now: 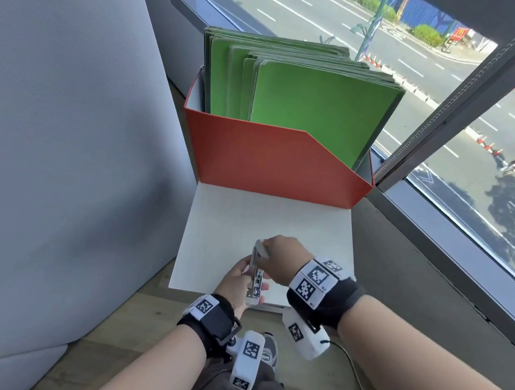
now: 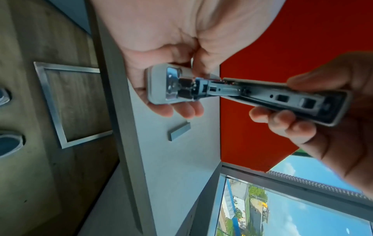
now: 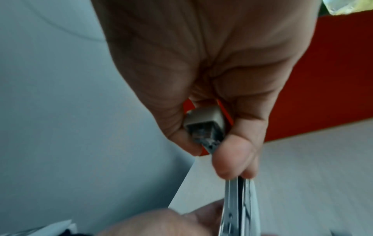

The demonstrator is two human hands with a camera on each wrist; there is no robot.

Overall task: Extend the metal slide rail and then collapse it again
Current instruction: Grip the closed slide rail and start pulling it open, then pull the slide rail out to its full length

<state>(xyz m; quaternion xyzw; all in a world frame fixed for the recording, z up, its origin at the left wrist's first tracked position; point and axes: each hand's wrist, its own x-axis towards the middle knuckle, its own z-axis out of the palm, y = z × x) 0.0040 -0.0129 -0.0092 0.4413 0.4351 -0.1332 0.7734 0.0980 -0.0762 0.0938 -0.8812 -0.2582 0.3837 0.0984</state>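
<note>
A short grey metal slide rail [image 1: 256, 269] is held above a white table [image 1: 224, 223], pointing away from me. My left hand [image 1: 237, 283] grips its near end, the outer channel [image 2: 161, 87]. My right hand [image 1: 281, 257] grips the far end, pinching the sliding piece [image 2: 292, 99] between thumb and fingers. In the left wrist view the inner section [image 2: 214, 89] shows between the two ends, only a little drawn out. In the right wrist view my right hand [image 3: 212, 135] wraps the rail's end cap [image 3: 203, 123], and the rail [image 3: 240, 204] runs down toward the left hand.
An orange box [image 1: 272, 164] of green folders [image 1: 316, 105] stands at the table's far edge. A grey padded wall is on the left, a window [image 1: 476, 154] on the right. A small grey strip [image 2: 178, 132] lies on the table. Wooden floor and a shoe [image 1: 269, 350] show below.
</note>
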